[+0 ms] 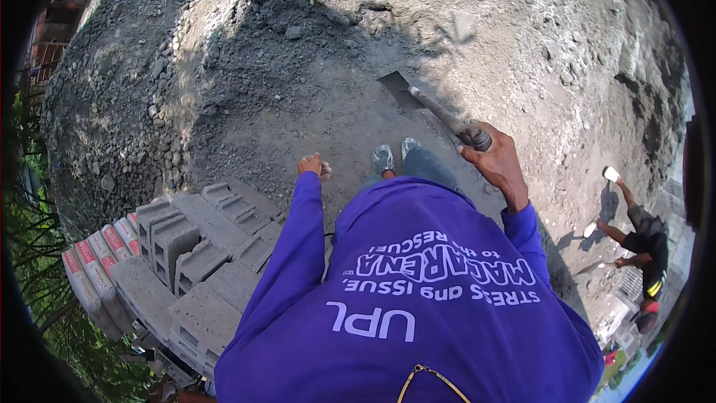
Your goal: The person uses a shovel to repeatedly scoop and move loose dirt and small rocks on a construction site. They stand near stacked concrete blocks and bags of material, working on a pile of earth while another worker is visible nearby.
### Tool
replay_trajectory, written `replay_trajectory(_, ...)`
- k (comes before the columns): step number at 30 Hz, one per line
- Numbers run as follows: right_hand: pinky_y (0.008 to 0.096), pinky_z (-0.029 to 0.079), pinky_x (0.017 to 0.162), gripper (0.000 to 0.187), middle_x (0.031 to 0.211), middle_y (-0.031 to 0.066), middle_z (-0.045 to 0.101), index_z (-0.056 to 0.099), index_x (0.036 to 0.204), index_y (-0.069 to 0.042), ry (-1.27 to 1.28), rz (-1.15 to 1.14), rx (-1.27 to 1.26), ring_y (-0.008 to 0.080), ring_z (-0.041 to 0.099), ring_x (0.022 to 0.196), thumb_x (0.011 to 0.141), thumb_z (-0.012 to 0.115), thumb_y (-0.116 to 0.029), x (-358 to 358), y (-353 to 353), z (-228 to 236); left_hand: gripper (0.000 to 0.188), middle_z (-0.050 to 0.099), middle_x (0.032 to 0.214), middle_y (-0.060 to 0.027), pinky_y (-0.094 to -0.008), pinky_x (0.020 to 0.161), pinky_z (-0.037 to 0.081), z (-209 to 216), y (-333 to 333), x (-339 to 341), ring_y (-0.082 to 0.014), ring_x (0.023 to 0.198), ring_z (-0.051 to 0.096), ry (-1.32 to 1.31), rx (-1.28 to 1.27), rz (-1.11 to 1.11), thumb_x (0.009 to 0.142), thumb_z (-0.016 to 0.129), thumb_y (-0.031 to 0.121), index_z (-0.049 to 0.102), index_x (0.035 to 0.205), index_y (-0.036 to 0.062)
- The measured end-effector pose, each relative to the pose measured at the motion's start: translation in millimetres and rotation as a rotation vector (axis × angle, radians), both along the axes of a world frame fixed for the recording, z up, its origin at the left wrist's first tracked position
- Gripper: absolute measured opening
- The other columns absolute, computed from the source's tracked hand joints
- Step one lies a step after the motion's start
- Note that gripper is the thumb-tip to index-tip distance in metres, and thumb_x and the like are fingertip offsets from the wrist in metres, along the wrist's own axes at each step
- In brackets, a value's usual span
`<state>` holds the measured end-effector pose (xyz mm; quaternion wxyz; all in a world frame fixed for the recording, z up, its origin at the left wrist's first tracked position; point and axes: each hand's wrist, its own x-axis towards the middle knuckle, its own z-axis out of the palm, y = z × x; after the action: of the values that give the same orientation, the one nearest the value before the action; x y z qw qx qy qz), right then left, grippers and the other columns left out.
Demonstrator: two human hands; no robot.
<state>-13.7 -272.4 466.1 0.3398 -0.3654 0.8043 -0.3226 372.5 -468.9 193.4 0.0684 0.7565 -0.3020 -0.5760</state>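
My right hand [498, 166] is wrapped round the grip end of a shovel [441, 110]. The shovel slants down and to the left from it, and its flat metal blade [401, 89] is low over or on the dirt ahead of my feet; I cannot tell whether it touches. My left hand [314, 166] hangs at my left side with its fingers curled in, and no object shows in it. Nearest to that hand is a stack of grey concrete hollow blocks [212, 272].
Beyond the blocks lie stacked paper sacks [101, 269]. A stony gravel heap [127, 97] rises at the left, and a dirt mound [328, 11] stands ahead. At the right another person [647, 246] in dark clothes bends over with a long-handled tool.
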Motion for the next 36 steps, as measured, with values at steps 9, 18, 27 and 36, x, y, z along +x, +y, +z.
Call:
replay_trajectory(9, 0.0366, 0.052, 0.074, 0.041, 0.087, 0.0149, 0.07, 0.068, 0.101, 0.001, 0.051, 0.118, -0.032, 0.0237, 0.067, 0.079, 0.078, 0.077, -0.032, -86, -96, 29, 0.027, 0.072, 0.092, -0.0199, -0.0465, 0.065, 0.059, -60, 48, 200, -0.0314, 0.075, 0.073, -0.773, -0.188, -0.136, 0.081, 0.07, 0.017, 0.069, 0.101, -0.0005)
replay_trajectory(18, 0.0409, 0.052, 0.078, 0.033, 0.088, 0.0167, 0.073, 0.071, 0.096, -0.004, 0.328, 0.065, -0.13, 0.0323, 0.069, 0.083, 0.083, 0.069, -0.034, -140, -178, 23, 0.017, 0.073, 0.088, -0.0172, -0.0411, 0.055, 0.057, -49, 37, 147, -0.027, 0.071, 0.073, -0.753, -0.196, -0.345, 0.086, 0.066, 0.014, 0.07, 0.097, 0.0024)
replay_trajectory(27, 0.0344, 0.052, 0.073, 0.03, 0.089, 0.014, 0.072, 0.072, 0.1, -0.005, 0.383, 0.0, 0.024, 0.025, 0.069, 0.08, 0.085, 0.072, -0.032, -93, -192, 27, 0.015, 0.071, 0.089, -0.0132, -0.0404, 0.056, 0.061, -4, -145, 88, -0.0253, 0.07, 0.072, -0.166, -0.071, 0.038, 0.096, 0.062, 0.012, 0.066, 0.109, 0.0053)
replay_trajectory(36, 0.0372, 0.055, 0.076, 0.047, 0.091, 0.0132, 0.074, 0.069, 0.116, -0.006, 0.237, -0.267, 0.134, 0.0265, 0.072, 0.083, 0.078, 0.082, -0.031, 86, -225, 31, 0.023, 0.07, 0.095, -0.011, -0.0374, 0.057, 0.061, 13, -351, 103, -0.0245, 0.075, 0.072, -0.067, -0.052, -0.14, 0.098, 0.062, 0.019, 0.061, 0.116, 0.0045)
